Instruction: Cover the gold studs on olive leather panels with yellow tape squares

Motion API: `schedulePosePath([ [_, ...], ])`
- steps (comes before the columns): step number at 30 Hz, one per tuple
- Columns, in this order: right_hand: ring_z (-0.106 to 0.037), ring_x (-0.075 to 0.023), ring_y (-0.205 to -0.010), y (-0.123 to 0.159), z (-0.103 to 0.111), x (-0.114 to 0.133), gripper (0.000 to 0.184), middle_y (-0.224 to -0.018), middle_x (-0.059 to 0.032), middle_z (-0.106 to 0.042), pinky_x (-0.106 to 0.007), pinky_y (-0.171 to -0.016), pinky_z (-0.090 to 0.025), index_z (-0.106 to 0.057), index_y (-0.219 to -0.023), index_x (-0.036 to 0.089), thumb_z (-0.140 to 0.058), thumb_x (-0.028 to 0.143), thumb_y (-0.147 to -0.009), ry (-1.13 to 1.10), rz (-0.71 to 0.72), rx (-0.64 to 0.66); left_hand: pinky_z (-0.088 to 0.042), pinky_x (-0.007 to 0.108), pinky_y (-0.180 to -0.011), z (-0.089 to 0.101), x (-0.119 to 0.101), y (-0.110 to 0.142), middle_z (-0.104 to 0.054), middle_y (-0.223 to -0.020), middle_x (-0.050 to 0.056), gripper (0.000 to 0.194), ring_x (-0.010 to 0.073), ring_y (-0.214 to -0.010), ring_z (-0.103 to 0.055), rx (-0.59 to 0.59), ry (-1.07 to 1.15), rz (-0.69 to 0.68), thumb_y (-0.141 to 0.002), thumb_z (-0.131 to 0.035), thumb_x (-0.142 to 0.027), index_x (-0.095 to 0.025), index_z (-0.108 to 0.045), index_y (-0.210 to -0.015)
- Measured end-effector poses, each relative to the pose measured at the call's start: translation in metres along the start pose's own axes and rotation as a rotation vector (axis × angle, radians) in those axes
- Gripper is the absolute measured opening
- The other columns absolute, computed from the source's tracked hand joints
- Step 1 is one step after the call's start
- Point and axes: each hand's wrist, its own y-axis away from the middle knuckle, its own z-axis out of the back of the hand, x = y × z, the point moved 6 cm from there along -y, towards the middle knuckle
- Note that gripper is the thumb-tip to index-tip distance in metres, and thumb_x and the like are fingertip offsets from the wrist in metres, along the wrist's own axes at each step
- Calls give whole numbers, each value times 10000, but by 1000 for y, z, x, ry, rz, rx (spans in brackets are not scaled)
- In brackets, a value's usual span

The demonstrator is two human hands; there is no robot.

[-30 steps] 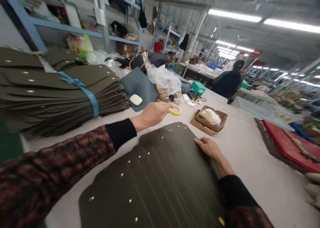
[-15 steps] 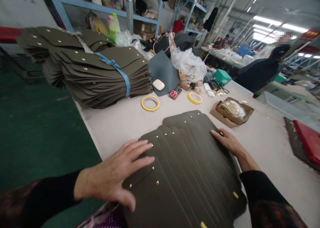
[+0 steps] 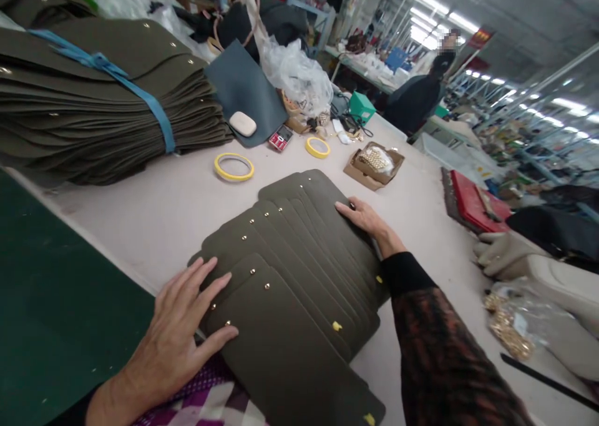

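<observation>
Several olive-grey leather-like panels (image 3: 299, 326) lie fanned out, overlapping, on the table in front of me. Small gold studs sit near their left ends, and yellow tabs mark some right ends. My left hand (image 3: 180, 314) is open at the left edge of the fan, fingers spread and fingertips touching or just over the panels. At the far right edge my right hand (image 3: 369, 221) grips the panels, one digit on top and the others partly hidden beyond the edge.
A thick stack of similar panels (image 3: 116, 108), tied with a blue strip (image 3: 140, 92), stands at left. Behind the fan are yellow tape rolls (image 3: 234, 166), a white rounded object (image 3: 243, 124) and a cardboard box (image 3: 369, 173) of gold pieces. Red material (image 3: 472, 195) lies right; a person (image 3: 414, 98) is beyond.
The view has swung right and the scene has shifted left. My left hand remains spread by the panels' left edge, lower in view. My right hand stays at their far right edge.
</observation>
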Motion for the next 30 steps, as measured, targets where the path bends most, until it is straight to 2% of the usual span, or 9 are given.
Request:
schedulePosePath([
  [6, -570, -187, -763, 28, -15, 30, 446, -846, -31, -652, -273, -667, -428, -615, -922, 171, -483, 591, -848, -104, 131, 112, -315, 563, -1077, 7, -7, -1, -292, -1517, 110, 607, 357, -1388, -268, -37, -28, 19, -848, -582, -429, -269, -357, -1388],
  [12, -624, -242, -872, 46, -35, 44, 491, -972, -72, -696, -324, -759, -475, -630, -1080, 162, -508, 576, -846, -218, 172, 215, -315, 548, -1085, 13, -8, 1, -268, -1527, 120, 606, 353, -1396, -249, -49, -38, 9, -855, -595, -408, -252, -361, -1392],
  [15, -626, -287, -994, 47, -35, 46, 616, -1135, -122, -669, -392, -851, -489, -570, -1251, 151, -521, 603, -835, -211, 145, 188, -304, 549, -1088, 12, -7, 1, -269, -1527, 120, 599, 353, -1400, -239, -50, -15, 0, -853, -604, -402, -247, -378, -1385],
  [19, -531, -327, -1202, 59, -20, 53, 803, -1359, -194, -520, -472, -1002, -423, -390, -1425, 118, -581, 587, -802, -153, 118, 25, -289, 558, -1091, 10, -5, 0, -302, -1514, 120, 570, 356, -1388, -271, -84, 31, -12, -853, -605, -404, -237, -418, -1365],
  [21, -504, -307, -1237, 82, -4, 69, 693, -1349, -172, -532, -479, -1042, -393, -433, -1395, 137, -538, 545, -846, -147, 203, -72, -276, 566, -1094, 8, -3, 0, -304, -1516, 118, 563, 361, -1384, -281, -89, 47, -9, -851, -604, -404, -238, -432, -1360],
  [23, -534, -260, -1209, 118, 10, 90, 524, -1313, -123, -569, -454, -1030, -417, -485, -1347, 191, -432, 491, -920, -189, 295, -116, -267, 571, -1095, 6, -2, 1, -304, -1517, 116, 562, 365, -1384, -281, -92, 58, -11, -849, -604, -407, -242, -438, -1360],
  [25, -476, -257, -1272, 160, 13, 111, 543, -1378, -111, -511, -459, -1063, -389, -426, -1388, 222, -473, 478, -911, -130, 368, -90, -263, 567, -1096, 5, -2, 0, -304, -1518, 116, 564, 363, -1385, -278, -98, 61, -17, -850, -604, -408, -245, -435, -1362],
  [28, -271, -349, -1400, 216, -14, 130, 893, -1536, -130, -292, -530, -1094, -332, -304, -1470, 237, -664, 597, -737, 39, 461, 103, -262, 557, -1099, 6, -3, -2, -309, -1514, 116, 569, 356, -1387, -274, -106, 51, -22, -847, -613, -416, -247, -434, -1360],
  [30, -171, -423, -1417, 241, -42, 136, 963, -1565, -114, -233, -632, -1103, -230, -342, -1455, 291, -711, 649, -641, 119, 592, 196, -264, 552, -1102, 9, -4, -3, -310, -1512, 115, 565, 352, -1389, -270, -111, 55, -24, -844, -618, -412, -249, -437, -1354],
])
